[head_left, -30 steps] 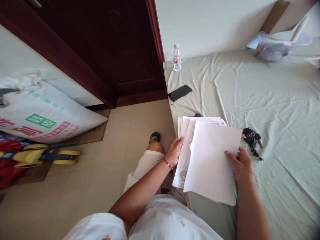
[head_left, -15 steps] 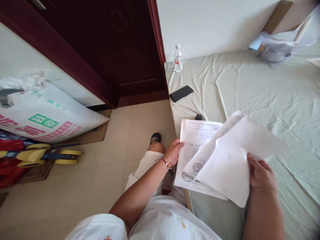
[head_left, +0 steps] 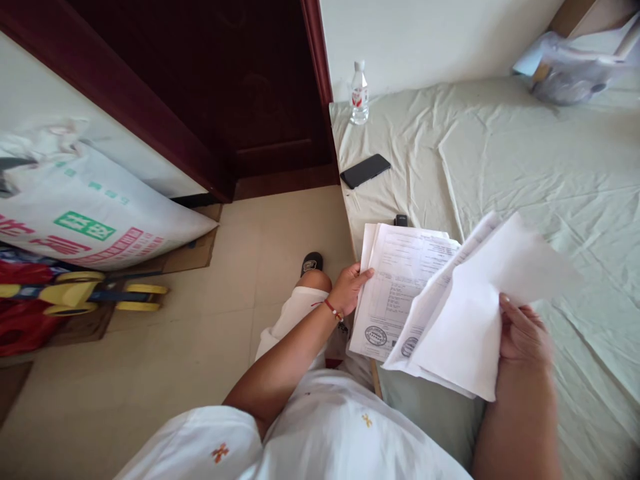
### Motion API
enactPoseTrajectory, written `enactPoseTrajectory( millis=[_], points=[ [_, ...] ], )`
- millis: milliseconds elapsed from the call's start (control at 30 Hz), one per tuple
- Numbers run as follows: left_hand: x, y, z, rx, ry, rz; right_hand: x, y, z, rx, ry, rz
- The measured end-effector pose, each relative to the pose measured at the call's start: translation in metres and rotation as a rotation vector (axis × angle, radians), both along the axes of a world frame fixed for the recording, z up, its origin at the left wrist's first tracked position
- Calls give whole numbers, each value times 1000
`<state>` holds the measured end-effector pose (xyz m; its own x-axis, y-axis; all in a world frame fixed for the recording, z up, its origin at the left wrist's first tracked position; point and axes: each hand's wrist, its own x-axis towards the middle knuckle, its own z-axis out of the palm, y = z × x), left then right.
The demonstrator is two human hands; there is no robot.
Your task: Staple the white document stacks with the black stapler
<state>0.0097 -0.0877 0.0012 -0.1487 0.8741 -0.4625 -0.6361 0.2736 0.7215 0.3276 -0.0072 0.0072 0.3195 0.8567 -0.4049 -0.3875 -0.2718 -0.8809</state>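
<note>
A stack of printed papers with round dark stamps is held over the edge of the cloth-covered surface. My left hand, a red string bracelet at its wrist, pinches the stack's left edge with the thumb on top. My right hand grips the turned-back sheets at their right side; their blank white side faces up and they bend over the stack. Its fingers are partly hidden behind the paper. Just beyond the stack's top edge lies a small black object, too small to name.
On the pale green cloth are a black phone, a water bottle and a clear plastic bag. A dark red door is ahead. A large white sack and a yellow-wheeled toy stand at left.
The turned sheets have shifted right and fanned apart, uncovering more of the printed page and its stamp. My left hand keeps its hold on the edge. The whole view has tilted slightly down.
</note>
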Motion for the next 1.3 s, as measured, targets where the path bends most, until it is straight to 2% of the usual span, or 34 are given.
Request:
enactPoseTrajectory(
  millis=[133, 367, 533, 733, 933, 1100, 1300],
  points=[
    [1, 1, 0, -10, -17, 66, -11, -2, -3, 62, -108, 61],
    [4, 1, 0, -5, 33, 94, -21, -9, -15, 103, -332, 294],
    [5, 0, 0, 5, 53, 82, -21, -10, -17, 108, -436, 337],
    [5, -1, -4, 34, 98, 71, -26, -12, -12, 52, -411, 382],
    [6, 0, -10, 68, 148, 34, -25, -11, -16, 101, -473, 427],
    [7, 4, -11, 81, 206, 24, -29, -9, -10, 97, -375, 365],
    [7, 5, -11, 108, 217, 12, -28, -9, -8, 35, -342, 365]
  ],
)
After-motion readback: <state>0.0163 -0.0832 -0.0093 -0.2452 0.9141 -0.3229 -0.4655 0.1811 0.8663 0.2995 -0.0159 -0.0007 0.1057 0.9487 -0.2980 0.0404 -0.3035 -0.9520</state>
